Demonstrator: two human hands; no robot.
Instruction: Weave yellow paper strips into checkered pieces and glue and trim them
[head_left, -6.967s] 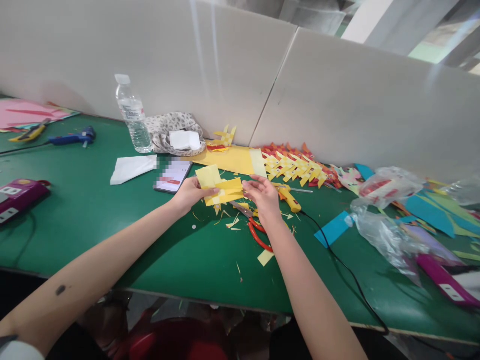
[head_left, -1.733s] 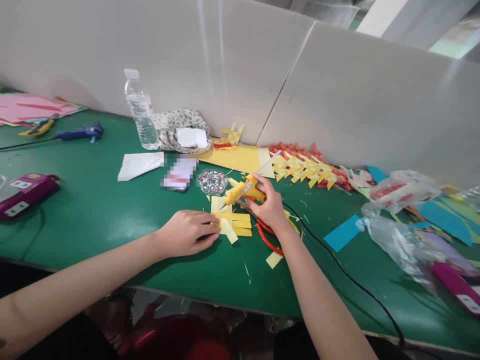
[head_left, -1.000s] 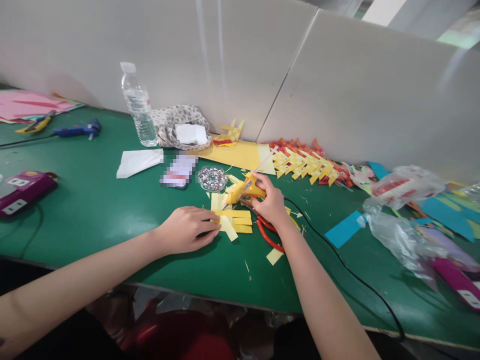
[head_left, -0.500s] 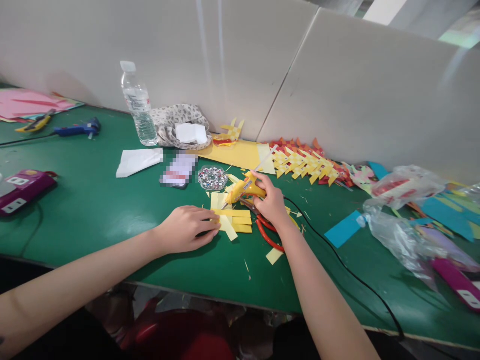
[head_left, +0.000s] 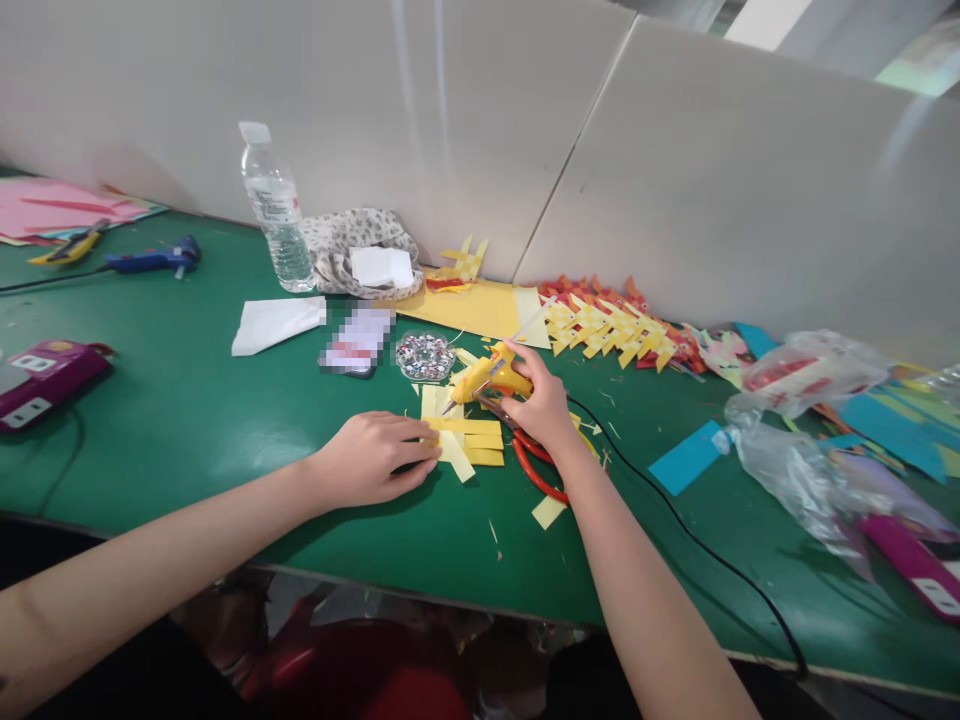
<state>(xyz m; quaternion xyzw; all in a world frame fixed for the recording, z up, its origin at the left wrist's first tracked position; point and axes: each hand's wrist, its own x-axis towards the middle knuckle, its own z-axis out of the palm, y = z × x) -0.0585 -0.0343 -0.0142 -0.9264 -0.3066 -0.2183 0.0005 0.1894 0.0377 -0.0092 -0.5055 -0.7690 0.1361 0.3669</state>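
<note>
My right hand (head_left: 541,405) grips a yellow hot glue gun (head_left: 487,376), its index finger near the back end. The nozzle points down and left, just over a pale yellow strip (head_left: 442,402) in a woven piece of yellow paper strips (head_left: 484,441). My left hand (head_left: 382,457) lies on the table, its fingertips holding the left end of the woven strips; the thumb is hidden. Red-handled scissors (head_left: 534,468) lie under and beside my right hand. A clear flower-shaped box (head_left: 425,357) of small beads or eyes sits behind the strips.
Behind are a phone (head_left: 358,340), a folded white paper (head_left: 277,325) and a water bottle (head_left: 278,215). Woven paper fish (head_left: 607,325) lie along the wall. The black cord (head_left: 690,530) runs to the front right. A blue glue gun (head_left: 154,260) and purple power strip (head_left: 52,383) are at left.
The glue gun's nozzle has shifted very slightly up and left. My left hand and the paper strips stay in place.
</note>
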